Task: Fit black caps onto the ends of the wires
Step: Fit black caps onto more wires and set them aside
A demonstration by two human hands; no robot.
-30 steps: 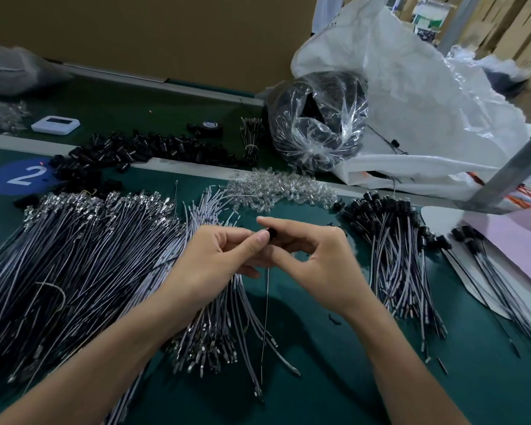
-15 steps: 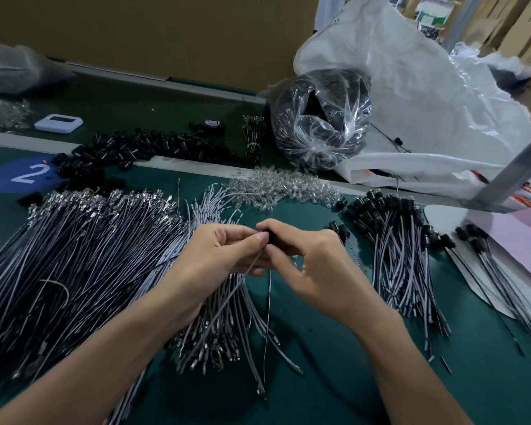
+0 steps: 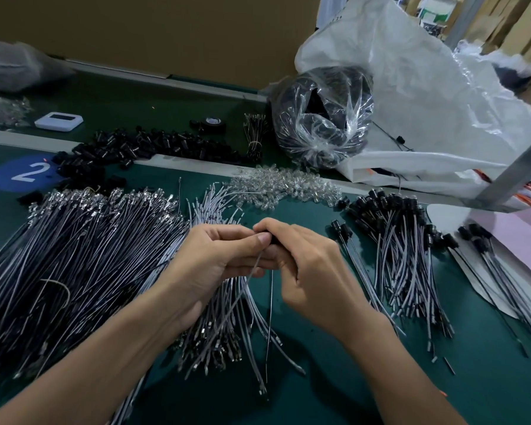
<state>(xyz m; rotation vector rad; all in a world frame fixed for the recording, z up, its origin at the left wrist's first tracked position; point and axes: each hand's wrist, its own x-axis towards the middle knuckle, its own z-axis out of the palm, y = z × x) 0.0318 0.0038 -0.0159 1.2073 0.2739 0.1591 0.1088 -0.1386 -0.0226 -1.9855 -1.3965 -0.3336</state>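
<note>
The uncapped wires [image 3: 74, 256] lie in a broad heap to the left, running under my left forearm. The capped wires [image 3: 402, 259] lie in a bundle just right of my right hand, not touching it. The loose black caps [image 3: 154, 145] form a row at the far side, well beyond both hands. My left hand [image 3: 215, 262] and right hand [image 3: 313, 271] meet above the table, fingertips touching. The left pinches a grey wire [image 3: 248, 282] under the thumb. The right pinches a black cap [image 3: 270, 238], mostly hidden by the fingers. A blue disc [image 3: 6, 179] at far left reads "2".
</note>
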